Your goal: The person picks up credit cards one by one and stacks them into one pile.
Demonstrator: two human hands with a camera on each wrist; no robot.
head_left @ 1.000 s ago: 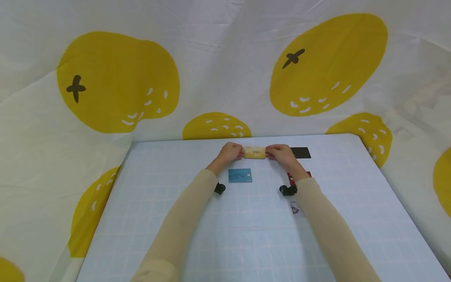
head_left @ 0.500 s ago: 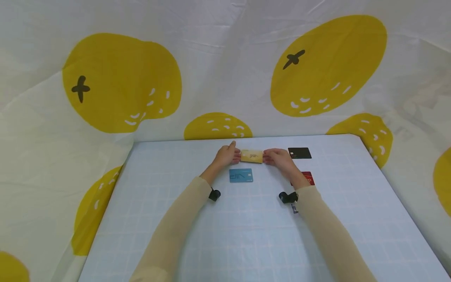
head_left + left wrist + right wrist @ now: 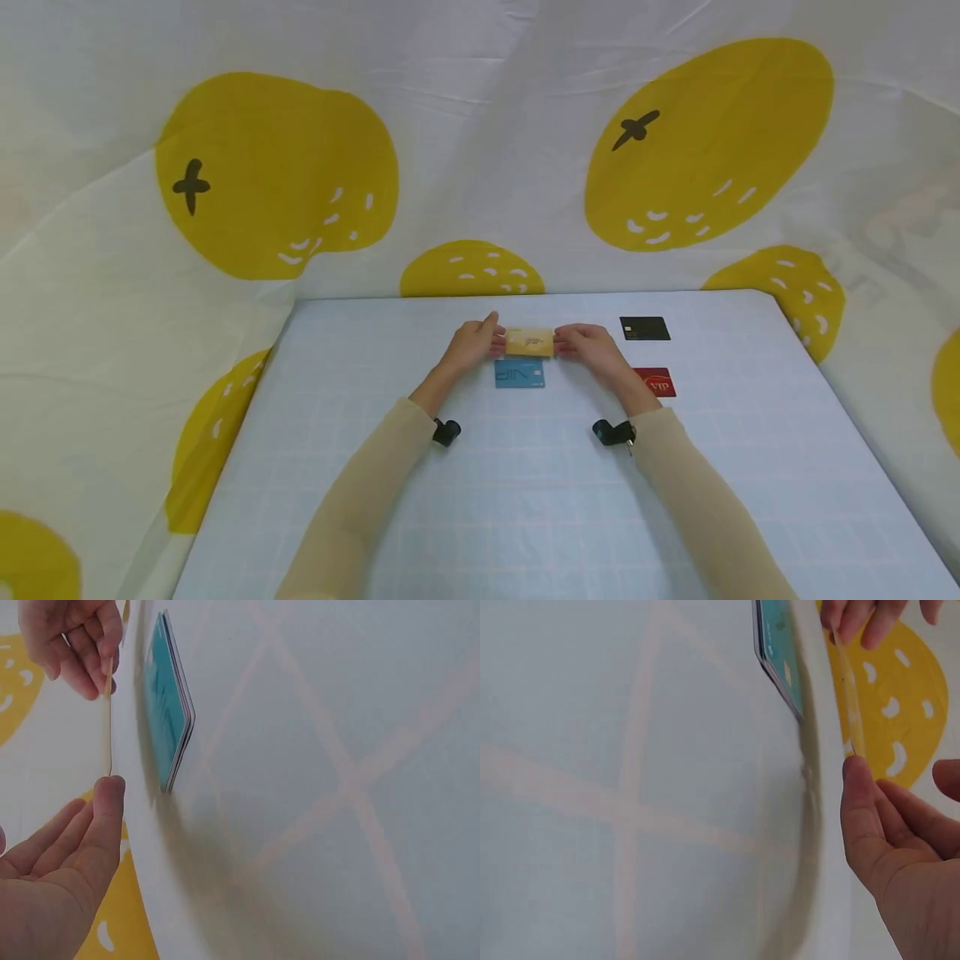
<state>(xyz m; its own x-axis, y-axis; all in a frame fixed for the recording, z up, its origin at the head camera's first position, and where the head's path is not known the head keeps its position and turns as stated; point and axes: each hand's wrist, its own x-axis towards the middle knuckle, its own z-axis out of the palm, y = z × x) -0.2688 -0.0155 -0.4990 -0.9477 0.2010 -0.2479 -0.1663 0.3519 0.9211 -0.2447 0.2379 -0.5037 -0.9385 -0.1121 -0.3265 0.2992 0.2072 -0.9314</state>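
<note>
Fruit-print backdrop behind pale checked tablecloth | gold card appears raised, near blue card stack | grip: left hand and right hand press its 2 short ends between nearly straight fingers | advice: even inward pressure, no bowing | long axis left-right, printed face up

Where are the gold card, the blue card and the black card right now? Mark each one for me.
Gold card [image 3: 529, 342]: head view, middle of its printed face.
Blue card [image 3: 520, 374]: head view, middle of its upper face.
Black card [image 3: 647, 328]: head view, middle of its dark face.
</note>
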